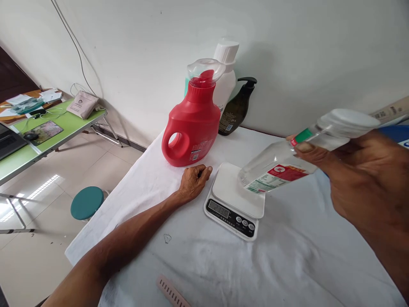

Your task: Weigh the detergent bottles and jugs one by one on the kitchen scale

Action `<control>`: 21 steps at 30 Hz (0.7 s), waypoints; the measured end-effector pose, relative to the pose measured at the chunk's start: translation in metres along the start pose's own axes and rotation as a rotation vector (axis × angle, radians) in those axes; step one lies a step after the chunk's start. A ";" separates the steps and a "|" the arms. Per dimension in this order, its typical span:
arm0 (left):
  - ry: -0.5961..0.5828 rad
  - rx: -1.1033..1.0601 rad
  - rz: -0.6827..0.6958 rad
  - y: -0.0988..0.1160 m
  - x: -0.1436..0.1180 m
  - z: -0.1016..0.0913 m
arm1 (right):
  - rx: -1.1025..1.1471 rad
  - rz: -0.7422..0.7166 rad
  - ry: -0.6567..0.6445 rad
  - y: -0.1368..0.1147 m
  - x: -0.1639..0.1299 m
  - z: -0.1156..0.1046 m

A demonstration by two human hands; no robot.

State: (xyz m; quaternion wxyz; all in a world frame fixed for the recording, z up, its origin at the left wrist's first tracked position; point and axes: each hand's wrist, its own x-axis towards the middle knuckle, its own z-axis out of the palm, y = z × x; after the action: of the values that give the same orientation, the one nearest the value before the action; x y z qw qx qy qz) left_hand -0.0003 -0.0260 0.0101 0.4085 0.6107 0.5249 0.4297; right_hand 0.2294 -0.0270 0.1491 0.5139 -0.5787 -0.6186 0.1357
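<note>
"Hands first: the left hand lies curled in a loose fist on the white-clothed desk, nothing visibly held, and the right hand has a clear bottle firmly by its narrow upper part!"

"And where's that bottle?"

"Tilted, capped end up to the right, base down over the platform of the kitchen scale. Touching or just above? Can't tell from here."

"How does it handle, then?"

"Light, by the look of it: see-through plastic, probably little or nothing inside. Thin walls, so a hard squeeze likely dents the body. It shouldn't shatter, but smooth sides could slip in a damp palm."

"Best hold?"

"Right where the thumb presses, below the white cap: narrower and likely stiffer. The labelled middle is wider and probably softer, while gripping the cap alone risks a swing."
</note>
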 end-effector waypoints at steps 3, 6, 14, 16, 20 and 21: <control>0.004 0.001 0.006 -0.001 0.001 0.000 | 0.040 0.086 -0.046 -0.008 -0.011 0.004; 0.008 0.008 0.013 -0.002 0.001 0.001 | 0.038 0.095 -0.056 -0.009 -0.016 0.011; 0.006 0.011 0.004 -0.003 0.001 0.001 | 0.016 0.117 -0.045 -0.003 -0.019 0.018; 0.008 0.008 0.007 -0.003 0.001 0.001 | 0.029 0.116 -0.048 -0.001 -0.021 0.019; 0.007 0.002 0.025 -0.001 0.001 0.000 | 0.082 0.108 -0.074 0.004 -0.025 0.021; 0.005 0.005 0.027 -0.001 0.001 0.000 | 0.095 0.104 -0.090 0.006 -0.026 0.022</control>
State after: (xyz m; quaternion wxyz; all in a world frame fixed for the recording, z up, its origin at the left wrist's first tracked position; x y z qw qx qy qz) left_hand -0.0004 -0.0251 0.0094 0.3999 0.6177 0.5186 0.4354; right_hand 0.2107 -0.0385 0.1224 0.5046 -0.5784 -0.6029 0.2175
